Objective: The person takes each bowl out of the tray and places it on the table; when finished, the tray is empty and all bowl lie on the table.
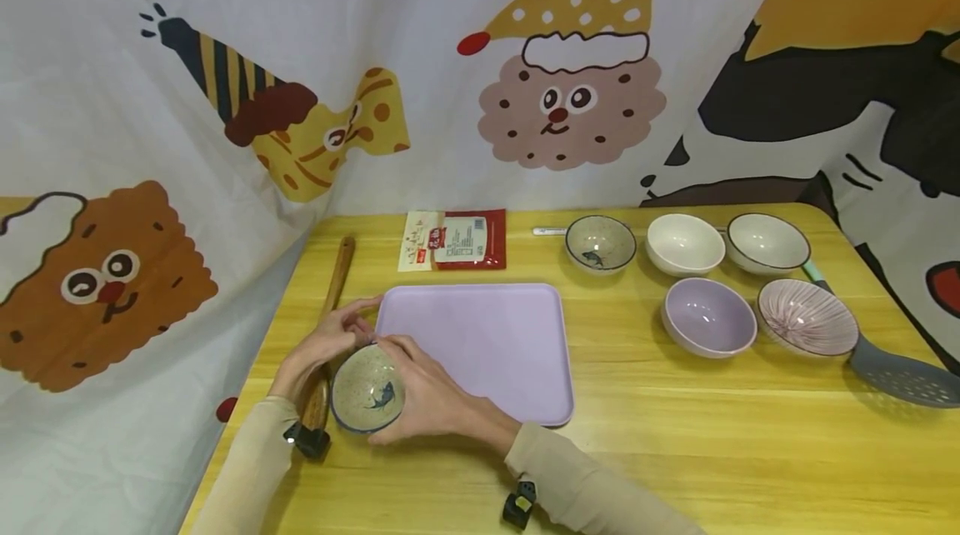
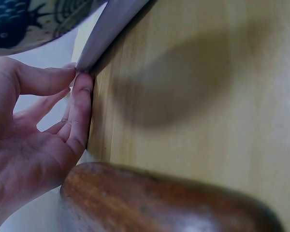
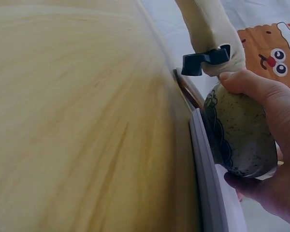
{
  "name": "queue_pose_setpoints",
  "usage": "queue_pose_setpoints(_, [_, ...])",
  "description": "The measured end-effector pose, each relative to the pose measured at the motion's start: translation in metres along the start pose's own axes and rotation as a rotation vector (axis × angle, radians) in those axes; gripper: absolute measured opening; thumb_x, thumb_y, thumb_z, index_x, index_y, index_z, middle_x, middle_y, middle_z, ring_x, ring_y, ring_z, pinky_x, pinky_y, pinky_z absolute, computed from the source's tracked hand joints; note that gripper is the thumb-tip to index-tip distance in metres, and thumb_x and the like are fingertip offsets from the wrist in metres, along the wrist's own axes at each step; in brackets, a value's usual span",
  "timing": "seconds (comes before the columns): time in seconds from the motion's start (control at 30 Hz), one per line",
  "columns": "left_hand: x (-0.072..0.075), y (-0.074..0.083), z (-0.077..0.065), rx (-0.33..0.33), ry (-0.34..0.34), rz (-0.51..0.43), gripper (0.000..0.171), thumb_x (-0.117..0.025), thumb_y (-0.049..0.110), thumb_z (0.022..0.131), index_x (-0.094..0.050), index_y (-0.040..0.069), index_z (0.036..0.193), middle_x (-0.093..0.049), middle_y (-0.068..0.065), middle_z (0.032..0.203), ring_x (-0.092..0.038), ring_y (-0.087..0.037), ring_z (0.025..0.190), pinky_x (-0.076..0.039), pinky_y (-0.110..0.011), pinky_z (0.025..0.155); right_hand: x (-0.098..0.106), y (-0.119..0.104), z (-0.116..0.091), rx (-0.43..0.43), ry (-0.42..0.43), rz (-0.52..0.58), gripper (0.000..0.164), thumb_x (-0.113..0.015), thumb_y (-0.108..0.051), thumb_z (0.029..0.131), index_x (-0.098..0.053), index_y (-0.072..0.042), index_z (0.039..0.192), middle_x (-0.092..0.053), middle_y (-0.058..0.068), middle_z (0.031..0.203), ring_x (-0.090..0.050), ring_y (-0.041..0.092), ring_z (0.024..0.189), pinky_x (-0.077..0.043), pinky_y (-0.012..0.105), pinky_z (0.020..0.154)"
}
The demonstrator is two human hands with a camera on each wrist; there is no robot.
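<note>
A speckled bowl [image 1: 363,385] with a blue fish painted inside is held by my right hand [image 1: 433,395], thumb and fingers gripping opposite sides of its rim. The bowl is tilted, left of a lilac rectangular tray [image 1: 480,335]. In the left wrist view, the thumb and forefinger of my left hand [image 2: 43,106] pinch the edge of the tray [image 2: 108,34]. The bowl's shadow falls on the table there, so it hangs above the surface. The right wrist view shows the bowl's outer side [image 3: 246,130] close to the tray's edge.
A long wooden utensil [image 1: 340,277] lies left of the tray, partly behind my left wrist. A red-and-white packet [image 1: 453,240] lies beyond the tray. Several bowls stand at right, including a lilac bowl [image 1: 708,318] and a striped bowl [image 1: 806,318]. A grey slotted turner [image 1: 903,372] overhangs the right edge.
</note>
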State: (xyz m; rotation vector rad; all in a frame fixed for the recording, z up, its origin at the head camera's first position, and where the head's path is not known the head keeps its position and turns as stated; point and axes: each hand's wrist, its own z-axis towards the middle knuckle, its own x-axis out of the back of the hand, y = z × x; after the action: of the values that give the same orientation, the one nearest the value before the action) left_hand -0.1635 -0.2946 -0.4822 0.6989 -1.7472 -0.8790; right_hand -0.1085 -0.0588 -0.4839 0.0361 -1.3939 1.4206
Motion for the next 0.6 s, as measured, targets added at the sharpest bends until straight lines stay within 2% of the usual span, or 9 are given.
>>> queue_pose_setpoints(0.13, [0.000,-0.002,0.001,-0.008,0.013,0.023,0.073,-0.054,-0.009,0.083,-0.042,0.003,0.153,-0.063,-0.016,0.093,-0.058,-0.020,0.079,-0.051,-0.027,0.068,0.002,0.000,0.000,-0.016,0.028,0.016,0.131,-0.097,-0.042,0.056,-0.023,-0.014,0.161,-0.040,0.011,0.151,-0.052,0.021,0.132,-0.047,0.031,0.108])
queue_pose_setpoints(0.37, [0.000,-0.003,0.001,-0.030,0.016,-0.010,0.072,-0.048,-0.011,0.082,-0.042,0.000,0.152,-0.063,-0.015,0.093,-0.057,-0.018,0.079,-0.049,-0.025,0.068,0.015,-0.002,0.001,-0.053,0.078,0.043,0.127,-0.097,-0.041,0.056,-0.027,-0.016,0.159,-0.038,0.009,0.154,-0.051,0.021,0.134,-0.048,0.035,0.108])
queue_pose_setpoints(0.5, [0.000,-0.002,0.000,-0.045,0.018,-0.022,0.066,-0.051,-0.005,0.086,-0.042,-0.001,0.151,-0.062,-0.012,0.091,-0.052,-0.015,0.075,-0.045,-0.023,0.063,0.023,-0.002,-0.002,-0.098,0.103,0.058,0.126,-0.096,-0.044,0.057,-0.026,-0.020,0.160,-0.036,0.004,0.156,-0.051,0.020,0.134,-0.048,0.038,0.108])
queue_pose_setpoints(0.6, [-0.001,-0.002,-0.001,-0.035,0.027,-0.025,0.068,-0.051,-0.006,0.084,-0.043,0.000,0.151,-0.061,-0.010,0.089,-0.050,-0.013,0.073,-0.042,-0.021,0.060,0.030,-0.002,-0.005,-0.114,0.132,0.055,0.127,-0.095,-0.045,0.057,-0.025,-0.021,0.160,-0.035,0.003,0.156,-0.052,0.020,0.133,-0.049,0.040,0.107])
